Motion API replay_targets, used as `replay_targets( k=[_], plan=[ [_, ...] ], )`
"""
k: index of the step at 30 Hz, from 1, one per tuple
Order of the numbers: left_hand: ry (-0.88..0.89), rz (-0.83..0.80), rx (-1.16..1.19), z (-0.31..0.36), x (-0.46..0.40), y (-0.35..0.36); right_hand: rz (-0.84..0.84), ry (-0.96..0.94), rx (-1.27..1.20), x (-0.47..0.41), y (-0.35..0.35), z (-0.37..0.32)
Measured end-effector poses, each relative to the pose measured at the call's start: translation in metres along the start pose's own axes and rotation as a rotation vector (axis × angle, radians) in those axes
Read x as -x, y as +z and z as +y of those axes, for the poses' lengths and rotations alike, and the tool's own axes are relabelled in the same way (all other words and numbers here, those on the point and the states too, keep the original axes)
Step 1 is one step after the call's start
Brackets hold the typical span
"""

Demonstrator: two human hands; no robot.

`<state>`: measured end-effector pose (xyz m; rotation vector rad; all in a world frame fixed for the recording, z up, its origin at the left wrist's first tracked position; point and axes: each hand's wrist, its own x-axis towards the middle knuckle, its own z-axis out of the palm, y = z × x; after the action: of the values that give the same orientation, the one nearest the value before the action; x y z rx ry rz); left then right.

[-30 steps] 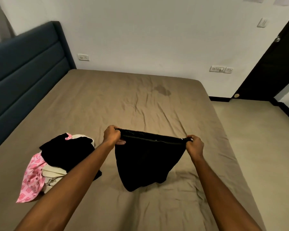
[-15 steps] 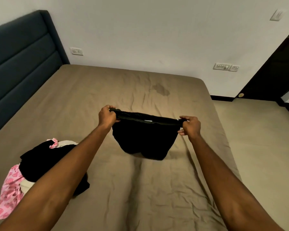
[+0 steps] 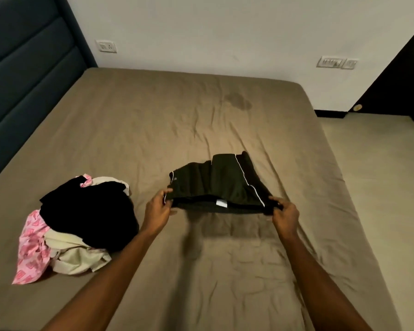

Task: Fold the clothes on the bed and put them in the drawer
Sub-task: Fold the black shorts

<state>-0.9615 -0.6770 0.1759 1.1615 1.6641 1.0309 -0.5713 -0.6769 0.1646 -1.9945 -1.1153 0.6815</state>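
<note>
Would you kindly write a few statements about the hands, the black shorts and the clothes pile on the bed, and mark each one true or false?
1. Both hands grip the black shorts by the waistband. True: left hand, right hand.
2. The shorts bear a thin white stripe. True.
3. The clothes pile lies to the right of the shorts. False: it lies to their left.
4. The pile holds a pink patterned garment. True.
5. The shorts are in a drawer. False: they are over the bed; no drawer shows.
</note>
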Motion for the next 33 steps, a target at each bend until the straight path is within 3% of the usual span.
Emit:
replay_targets(
  k=[4, 8, 12, 15, 21, 26, 33],
  plan=[
    [-0.108, -0.078, -0.095, -0.123, 0.056, 0.007, -0.086, 0.123, 0.072, 0.054, 0.042, 0.125],
    [-0.133, -0.145, -0.262, -0.243, 0.109, 0.023, -0.132, 0.179, 0.155, 0.118, 0.071, 0.206],
    [-0.186, -0.147, -0.294, -0.303, 0.159, 0.031, -0.216, 0.188, 0.234, 0.168, 0.088, 0.279],
    [-0.173, -0.158, -0.291, -0.33, 0.173, 0.031, -0.205, 0.173, 0.287, 0.186, 0.084, 0.299],
    [-0.088, -0.2, -0.37, -0.352, 0.183, 0.033, -0.239, -0.055, 0.472, 0.208, 0.084, 0.329],
    [-0.137, -0.205, -0.371, -0.335, 0.181, 0.03, -0.176, 0.082, 0.33, 0.215, 0.084, 0.317],
    [-0.16, 0.023, -0.409, -0.322, 0.155, 0.02, -0.042, 0.178, 0.154, 0.197, 0.09, 0.305]
  ],
)
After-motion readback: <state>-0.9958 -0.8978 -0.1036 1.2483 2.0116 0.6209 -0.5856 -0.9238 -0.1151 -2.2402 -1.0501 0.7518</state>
